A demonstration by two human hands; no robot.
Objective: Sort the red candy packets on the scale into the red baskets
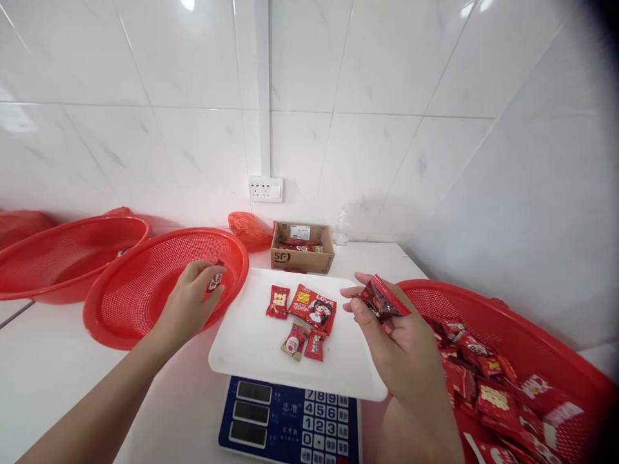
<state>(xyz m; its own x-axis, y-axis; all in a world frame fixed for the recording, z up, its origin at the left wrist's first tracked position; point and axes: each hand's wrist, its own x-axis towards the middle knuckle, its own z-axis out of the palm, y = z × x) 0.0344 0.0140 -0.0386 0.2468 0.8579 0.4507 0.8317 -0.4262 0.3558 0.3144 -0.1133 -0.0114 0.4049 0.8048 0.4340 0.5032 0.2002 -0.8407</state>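
My left hand (191, 303) pinches a small red candy packet (215, 280) over the rim of an empty red mesh basket (145, 283). My right hand (396, 335) grips a dark red candy packet (382, 299) just right of the white weighing tray (251, 348) of a digital scale (290, 422). On the tray lie several red packets: a larger one printed LOVE (313, 308), a flat one (278, 302) and two small ones (304, 341). A red basket (556, 348) full of red candy packets sits under my right wrist.
A second red basket (68, 258) stands at far left. An open cardboard box (302, 248) with packets and a crumpled red bag (249, 230) sit by the tiled wall, under a wall socket (265, 189). The counter is white.
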